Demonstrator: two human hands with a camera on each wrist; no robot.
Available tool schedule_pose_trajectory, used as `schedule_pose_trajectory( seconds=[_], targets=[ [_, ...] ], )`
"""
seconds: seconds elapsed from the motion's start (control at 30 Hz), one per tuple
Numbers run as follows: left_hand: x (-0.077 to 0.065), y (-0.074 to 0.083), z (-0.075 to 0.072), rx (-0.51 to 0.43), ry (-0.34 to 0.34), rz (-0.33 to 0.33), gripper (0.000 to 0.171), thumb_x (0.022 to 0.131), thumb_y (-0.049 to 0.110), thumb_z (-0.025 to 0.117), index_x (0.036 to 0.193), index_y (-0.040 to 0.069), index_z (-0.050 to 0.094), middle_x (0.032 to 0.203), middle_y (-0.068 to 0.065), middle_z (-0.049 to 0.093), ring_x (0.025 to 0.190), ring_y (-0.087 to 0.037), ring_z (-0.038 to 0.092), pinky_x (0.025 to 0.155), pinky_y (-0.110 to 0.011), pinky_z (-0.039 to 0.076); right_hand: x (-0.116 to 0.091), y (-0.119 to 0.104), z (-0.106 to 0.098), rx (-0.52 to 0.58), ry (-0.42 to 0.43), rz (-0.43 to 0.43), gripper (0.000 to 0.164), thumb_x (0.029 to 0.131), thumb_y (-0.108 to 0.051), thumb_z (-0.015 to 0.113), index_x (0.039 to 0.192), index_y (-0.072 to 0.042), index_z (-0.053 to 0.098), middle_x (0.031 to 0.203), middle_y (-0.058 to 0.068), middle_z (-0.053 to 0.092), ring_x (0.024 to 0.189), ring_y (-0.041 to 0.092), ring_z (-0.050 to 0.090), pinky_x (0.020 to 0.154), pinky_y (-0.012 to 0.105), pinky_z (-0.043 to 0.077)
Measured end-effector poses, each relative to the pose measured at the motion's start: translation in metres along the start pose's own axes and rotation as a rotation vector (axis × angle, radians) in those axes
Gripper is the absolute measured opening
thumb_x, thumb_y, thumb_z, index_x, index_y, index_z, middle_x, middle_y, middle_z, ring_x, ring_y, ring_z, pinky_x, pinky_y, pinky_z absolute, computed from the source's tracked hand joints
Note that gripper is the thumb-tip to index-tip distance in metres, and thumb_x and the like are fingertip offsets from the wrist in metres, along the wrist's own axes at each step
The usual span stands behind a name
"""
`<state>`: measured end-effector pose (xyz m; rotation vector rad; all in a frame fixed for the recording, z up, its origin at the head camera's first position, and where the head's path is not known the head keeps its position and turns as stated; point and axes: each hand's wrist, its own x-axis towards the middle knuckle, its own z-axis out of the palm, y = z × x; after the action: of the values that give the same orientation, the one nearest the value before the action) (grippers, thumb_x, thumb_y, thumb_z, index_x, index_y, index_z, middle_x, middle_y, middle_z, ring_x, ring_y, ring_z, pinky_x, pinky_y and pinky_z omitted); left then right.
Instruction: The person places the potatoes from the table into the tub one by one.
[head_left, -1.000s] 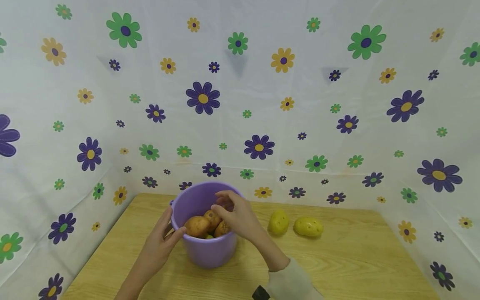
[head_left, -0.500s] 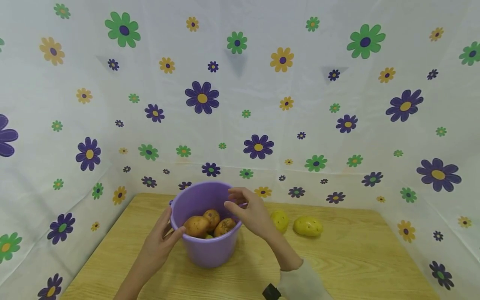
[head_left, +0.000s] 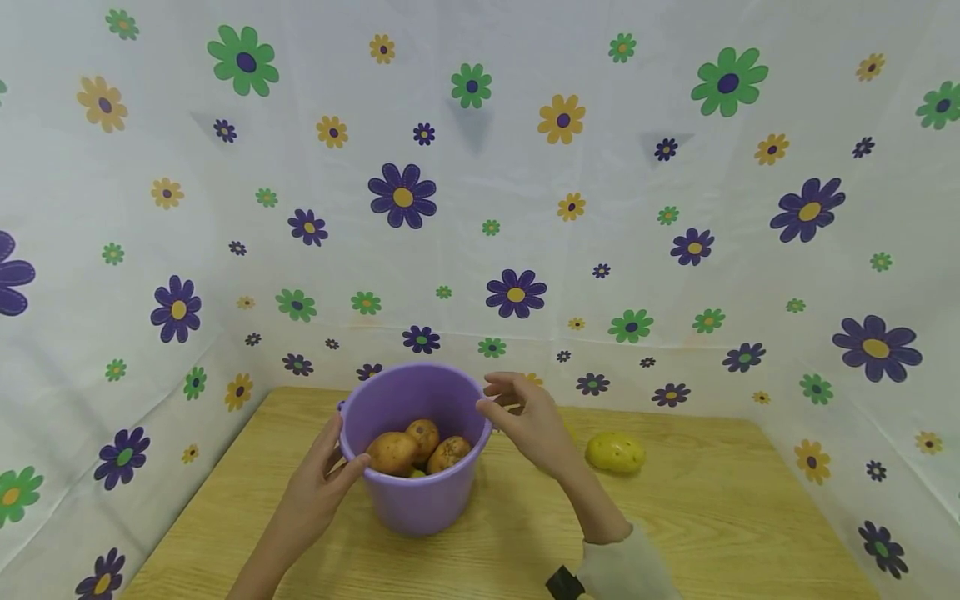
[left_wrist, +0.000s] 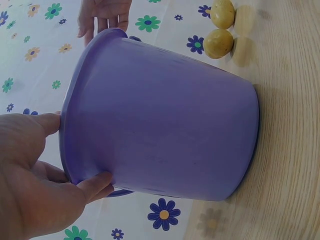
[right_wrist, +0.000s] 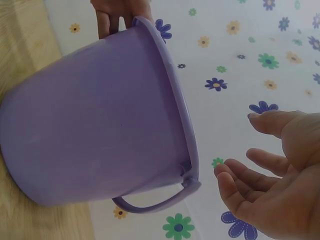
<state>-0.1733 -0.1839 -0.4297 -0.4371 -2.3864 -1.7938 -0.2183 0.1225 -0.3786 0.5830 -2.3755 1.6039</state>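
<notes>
Left hand [head_left: 318, 492]: thumb hooked over the near-left rim, fingers bent against the outer wall; I read this as a hold on the bucket, one side only.
Purple bucket [head_left: 420, 507]: upright on the wooden table [head_left: 712, 517], left of centre, mouth facing up.
Brown potatoes [head_left: 393, 454]: three visible inside, low in the bucket; a yellow-green patch [head_left: 417, 473] shows beneath them, too covered for me to identify.
Tipping risk: with the far side unsupported, I judge a hard pull on that rim could tilt the bucket and roll its contents out.
Handle [right_wrist: 155, 206]: hanging against the bucket's side; a passing finger could snag it.
Right hand [head_left: 528, 425]: fingers loosely curved and spread, nothing held, just beside the right rim; right wrist view shows a gap between them.
Second yellow potato [left_wrist: 218, 43]: mostly behind the right hand in head view, so easily nudged by a low wrist.
First yellow potato [head_left: 615, 452]: on the table, farther right; rounded, likely to roll if the sleeve [head_left: 626, 567] brushes it.
</notes>
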Motion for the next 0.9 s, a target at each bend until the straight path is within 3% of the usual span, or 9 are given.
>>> schedule_pose_trajectory(
  seconds=[0.7,0.9],
  targets=[
    [0.002,-0.003,0.000,-0.002,0.004,0.028,0.078,0.105,0.013,0.062,0.164,0.000,0.013,0.170,-0.022,0.007,0.149,-0.052,0.022,0.117,-0.043,0.032,-0.018,0.026,-0.057,-0.137,0.058,0.059,0.044,0.100,-0.023,0.072,0.136,-0.001,0.062,0.123,0.015,0.070,0.108,0.026,0.068,0.096,0.044,0.061],
    [0.001,-0.001,0.000,0.001,0.002,0.025,0.077,0.106,0.013,0.061,0.164,0.001,0.013,0.171,-0.022,0.006,0.149,-0.052,0.023,0.117,-0.043,0.033,-0.026,0.036,-0.078,-0.155,0.059,0.057,0.043,0.100,-0.021,0.071,0.136,0.001,0.061,0.124,0.016,0.069,0.108,0.028,0.067,0.094,0.032,0.059]
  ],
)
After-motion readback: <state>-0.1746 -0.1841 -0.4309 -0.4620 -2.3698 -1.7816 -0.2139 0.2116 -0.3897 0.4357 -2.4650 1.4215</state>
